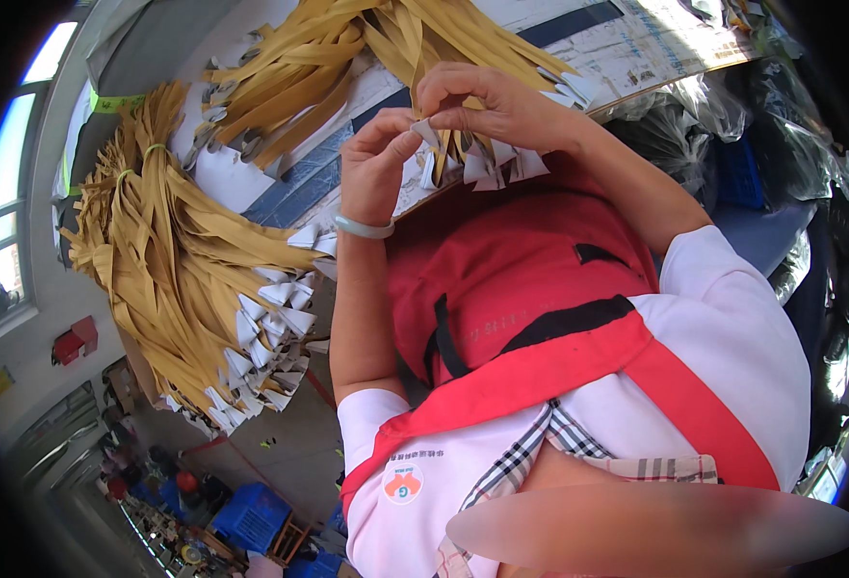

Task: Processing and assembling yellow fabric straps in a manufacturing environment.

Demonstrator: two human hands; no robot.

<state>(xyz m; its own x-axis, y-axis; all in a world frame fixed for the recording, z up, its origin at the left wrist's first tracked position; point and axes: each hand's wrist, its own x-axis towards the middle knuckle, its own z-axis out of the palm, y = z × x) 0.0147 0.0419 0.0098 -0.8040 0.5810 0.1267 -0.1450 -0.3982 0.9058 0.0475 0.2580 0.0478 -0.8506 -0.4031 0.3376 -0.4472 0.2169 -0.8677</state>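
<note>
My left hand and my right hand meet above the table edge and pinch the white folded end of a tan flat strap between their fingertips. More tan straps with white folded ends fan out on the table just beyond my hands. A pale green bangle sits on my left wrist. I wear a red apron over a white shirt.
A big bundle of tan straps tied with green bands hangs off the table at left, its white tips pointing down. Dark plastic bags pile at right. Blue crates stand on the floor below. Windows line the left wall.
</note>
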